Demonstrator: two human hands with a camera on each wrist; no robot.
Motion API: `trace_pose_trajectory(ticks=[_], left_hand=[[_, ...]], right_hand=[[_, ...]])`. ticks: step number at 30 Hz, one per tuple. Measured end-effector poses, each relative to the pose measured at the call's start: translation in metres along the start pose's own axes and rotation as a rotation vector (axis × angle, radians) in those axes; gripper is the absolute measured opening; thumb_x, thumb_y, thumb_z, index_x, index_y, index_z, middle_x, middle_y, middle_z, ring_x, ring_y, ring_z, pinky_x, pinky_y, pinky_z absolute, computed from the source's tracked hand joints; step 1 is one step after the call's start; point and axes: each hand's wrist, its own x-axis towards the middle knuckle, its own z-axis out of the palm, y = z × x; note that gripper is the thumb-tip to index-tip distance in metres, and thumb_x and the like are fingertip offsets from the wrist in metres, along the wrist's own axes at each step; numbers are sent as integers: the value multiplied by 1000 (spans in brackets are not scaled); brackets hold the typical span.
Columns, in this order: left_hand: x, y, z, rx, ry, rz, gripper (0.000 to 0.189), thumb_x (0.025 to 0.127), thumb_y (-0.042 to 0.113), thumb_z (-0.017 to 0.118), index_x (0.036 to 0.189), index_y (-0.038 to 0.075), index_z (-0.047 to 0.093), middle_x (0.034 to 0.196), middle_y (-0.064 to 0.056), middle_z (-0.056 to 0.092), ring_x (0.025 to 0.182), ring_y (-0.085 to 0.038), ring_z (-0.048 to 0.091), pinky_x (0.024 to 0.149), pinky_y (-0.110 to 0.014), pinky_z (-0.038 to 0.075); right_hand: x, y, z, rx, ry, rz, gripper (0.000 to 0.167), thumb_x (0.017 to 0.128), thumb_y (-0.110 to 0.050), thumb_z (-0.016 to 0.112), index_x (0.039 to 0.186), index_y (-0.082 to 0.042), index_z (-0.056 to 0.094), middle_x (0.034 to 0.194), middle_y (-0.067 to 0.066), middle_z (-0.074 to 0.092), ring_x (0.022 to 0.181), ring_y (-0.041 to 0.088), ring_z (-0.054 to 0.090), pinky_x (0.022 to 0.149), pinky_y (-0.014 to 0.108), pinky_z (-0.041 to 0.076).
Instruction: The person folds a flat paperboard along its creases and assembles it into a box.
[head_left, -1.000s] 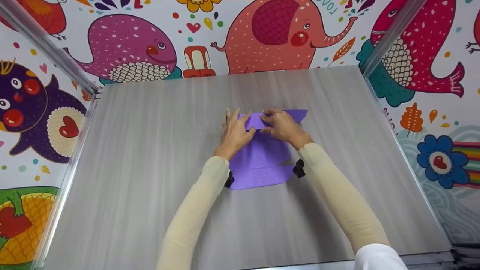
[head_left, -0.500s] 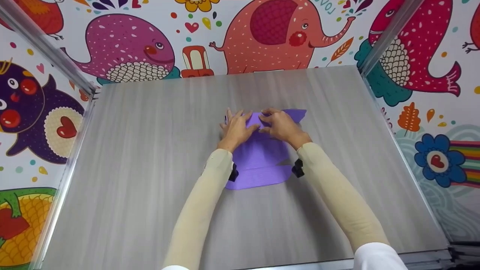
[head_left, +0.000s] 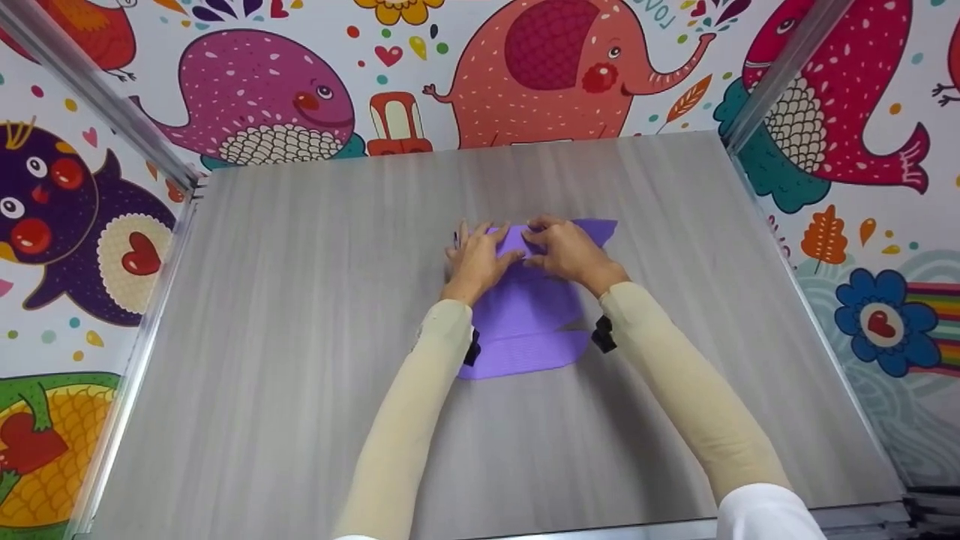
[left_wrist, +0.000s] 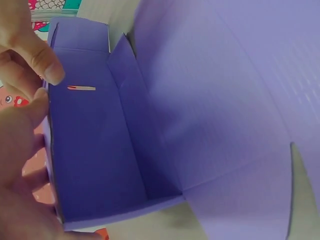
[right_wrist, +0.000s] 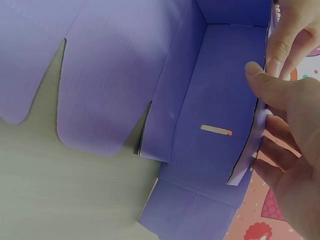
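Observation:
A purple cardboard box (head_left: 525,307), partly folded, lies on the table with a wide flap toward the person. Its far part forms a trough; a narrow slot shows in the trough panel (left_wrist: 90,145). My left hand (head_left: 480,259) holds the far wall at its left part, thumb at the top edge and fingers spread behind it. To its right, my right hand (head_left: 571,253) pinches the same wall (right_wrist: 245,150), thumb inside and fingers outside. Both thumbs are close together near the wall's middle. Beyond the right hand a purple end flap (head_left: 598,229) sticks out.
The grey wood-grain table (head_left: 300,337) surrounds the box on all sides. Printed cartoon panels (head_left: 540,75) stand behind and at both sides. Metal posts (head_left: 780,75) rise at the back corners.
My left hand has shifted slightly to the right along the far wall, closer to the right hand. The right hand and the box stay almost where they were.

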Motion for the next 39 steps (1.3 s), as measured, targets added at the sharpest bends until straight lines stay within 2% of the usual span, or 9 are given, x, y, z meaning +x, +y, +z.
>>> trace_pose_trajectory(ticks=[6,9,11,15,19,23,26,32,39], left_hand=[[1,3,4,20,-1,17,62,96,52,59,151,26,47,159,-10,42,153,-46,20,110,-77,26],[1,4,4,23,5,19,62,96,51,60,150,25,47,157,-11,44,152,-47,23,109,-77,27],[1,4,3,21,8,24,63,96,51,60,151,24,47,157,-11,44,151,-47,23,109,-78,27],[1,6,2,4,5,25,64,96,51,59,152,24,45,158,-11,42,153,-46,20,111,-77,26],[0,6,1,-4,-3,12,65,96,51,59,153,24,43,159,-10,41,154,-45,18,112,-76,24],[0,6,2,-13,-5,19,65,96,52,58,153,24,43,160,-11,40,154,-45,18,112,-76,24],[0,4,3,-16,-4,24,65,96,52,58,153,24,43,159,-11,41,153,-45,18,112,-76,24],[-2,0,2,-16,-3,9,65,96,52,59,153,24,43,159,-11,41,154,-44,18,113,-76,24],[-1,0,2,-18,22,19,64,95,50,60,151,23,45,157,-10,45,153,-43,21,112,-76,25]], right_hand=[[-8,5,-1,52,-14,20,52,92,-18,73,138,-2,57,149,21,52,138,39,50,115,50,41],[-13,9,-2,127,17,31,51,93,-14,70,140,-2,56,153,18,48,142,37,46,117,49,38],[-17,12,-2,197,98,44,48,93,-11,69,138,-2,58,153,16,49,141,36,47,118,48,38],[-24,19,0,341,373,86,35,92,-3,66,127,-1,68,140,16,61,132,34,57,113,45,44],[-30,25,7,459,638,174,31,90,8,56,114,3,74,118,20,70,112,32,66,97,30,51],[-37,27,16,529,766,286,36,85,12,49,109,4,75,107,21,72,99,29,66,80,14,44],[-41,24,25,516,744,318,36,84,12,50,109,5,75,108,22,71,100,30,66,82,17,47],[-44,9,44,508,627,331,37,85,9,55,119,7,70,121,25,68,114,37,64,99,44,53],[-39,-2,64,568,548,380,48,84,6,56,132,6,61,134,25,63,120,38,63,104,48,51]])
